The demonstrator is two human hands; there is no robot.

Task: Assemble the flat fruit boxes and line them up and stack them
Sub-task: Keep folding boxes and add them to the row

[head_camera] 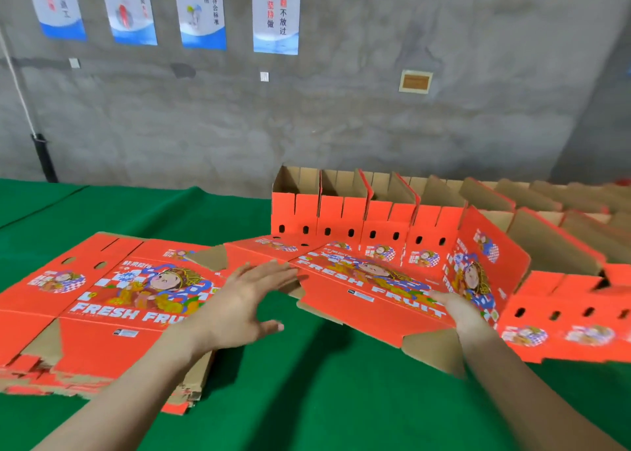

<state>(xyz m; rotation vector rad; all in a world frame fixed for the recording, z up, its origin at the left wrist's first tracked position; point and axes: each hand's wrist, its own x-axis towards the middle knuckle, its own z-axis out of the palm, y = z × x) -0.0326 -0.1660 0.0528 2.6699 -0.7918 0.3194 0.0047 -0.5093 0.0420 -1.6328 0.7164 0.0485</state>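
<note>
— Where is the box being worked on?

— A flat box (358, 290), red with "FRESH FRUIT" printed on it, is in the middle of the green counter (307, 399). Its near edge is raised off the cloth, and its right-hand panel stands up on a slant.

— And the left grip (246, 300)?

— Wide, with straight, spread fingers. The fingertips touch the box's left edge where a brown flap is cut.

— The right grip (457, 310)?

— It is at the box's near right corner, with its fingers lying on the printed face. The thumb is hidden, so I cannot tell whether it pinches the card or only rests on it.

— What else is on the counter?

— A stack of flat boxes (102, 300) lies to the left, partly under the left forearm. Against the grey wall a row of assembled boxes (341, 211) stands side by side, open tops up, running off to the right. More assembled ones, the nearer boxes (563, 317), sit at the right edge, just beside the raised panel. Posters (275, 10) hang on the wall above.
</note>
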